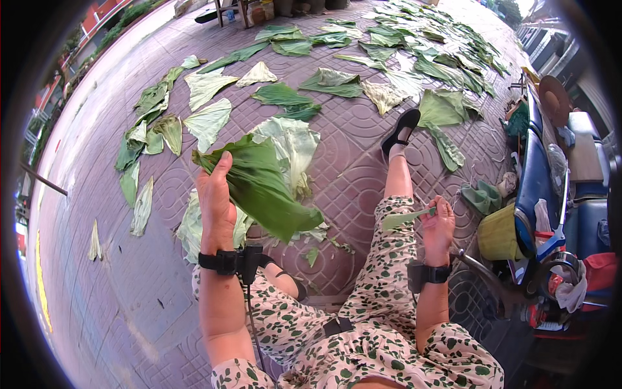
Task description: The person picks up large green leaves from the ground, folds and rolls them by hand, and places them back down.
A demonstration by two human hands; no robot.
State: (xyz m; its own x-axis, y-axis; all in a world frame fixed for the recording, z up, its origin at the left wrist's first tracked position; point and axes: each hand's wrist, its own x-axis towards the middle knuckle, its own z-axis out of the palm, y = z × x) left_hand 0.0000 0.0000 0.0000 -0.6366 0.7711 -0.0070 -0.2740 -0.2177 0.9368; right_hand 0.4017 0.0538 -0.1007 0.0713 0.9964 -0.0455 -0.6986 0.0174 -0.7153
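Above patterned trousers [381, 275], a small green strip [398, 221] is pinched in the right hand [439, 223], while a broad green leaf [267, 188] (creased lengthwise) is held up in the left hand [218, 198]. Pale leaves [295, 142] are spread below on paving [348, 162]; green leaves [291, 47] are strewn farther off.

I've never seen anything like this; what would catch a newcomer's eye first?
Probably the large, dark green leaf in the person's left hand, near the middle of the view. Then the many pale and green leaves spread over the patterned paving ahead, thickest toward the upper right. The right hand pinches a small green piece, and a yellow container stands out farther right.
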